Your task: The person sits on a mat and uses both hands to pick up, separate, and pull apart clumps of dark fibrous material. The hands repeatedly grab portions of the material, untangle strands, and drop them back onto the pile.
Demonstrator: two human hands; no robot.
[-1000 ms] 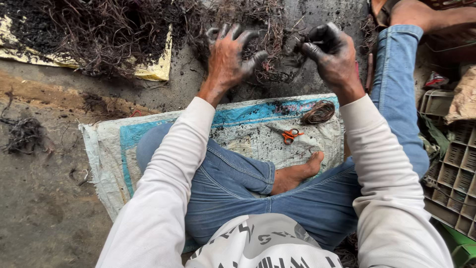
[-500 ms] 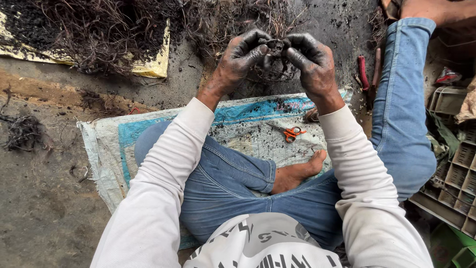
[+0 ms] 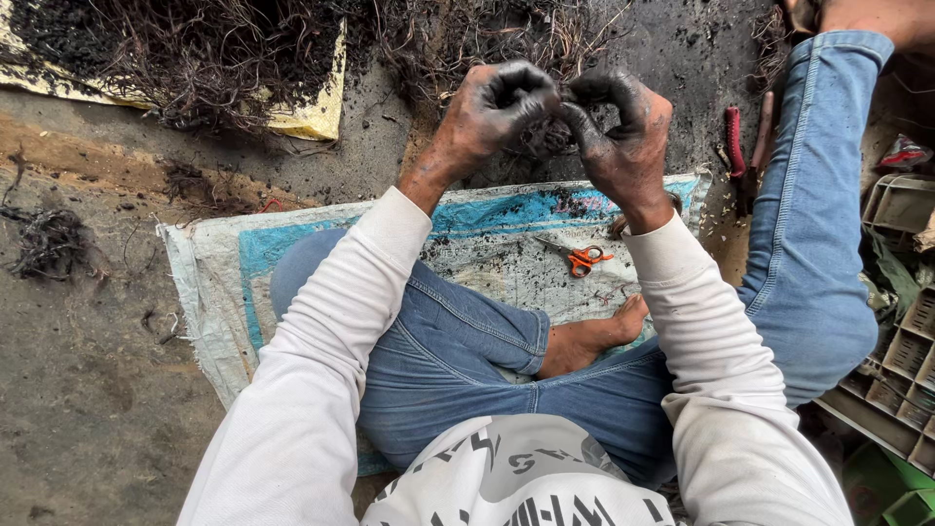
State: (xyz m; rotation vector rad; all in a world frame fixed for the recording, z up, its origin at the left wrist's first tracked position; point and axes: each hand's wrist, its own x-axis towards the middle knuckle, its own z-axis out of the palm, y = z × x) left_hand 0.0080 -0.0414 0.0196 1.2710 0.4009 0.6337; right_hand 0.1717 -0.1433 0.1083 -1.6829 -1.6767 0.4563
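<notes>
I sit cross-legged on a blue and white woven sack (image 3: 224,282). My left hand (image 3: 492,112) and my right hand (image 3: 623,131) are black with soil and raised together in front of me. Both curl around a small dark clump of roots and soil (image 3: 555,127) held between the fingertips. Beyond the hands lies a heap of tangled dry roots (image 3: 224,49) on the ground. Small orange-handled scissors (image 3: 582,258) lie on the sack below my right wrist.
A yellowish sheet (image 3: 312,112) lies under the root heap at the left. A red-handled tool (image 3: 735,136) rests on the ground by my right knee. Grey seedling trays (image 3: 901,360) stand at the right edge. A loose root tuft (image 3: 49,244) lies at far left.
My hands were apart with fingers spread a second ago. They have come together and closed around the clump of roots, and moved closer to me.
</notes>
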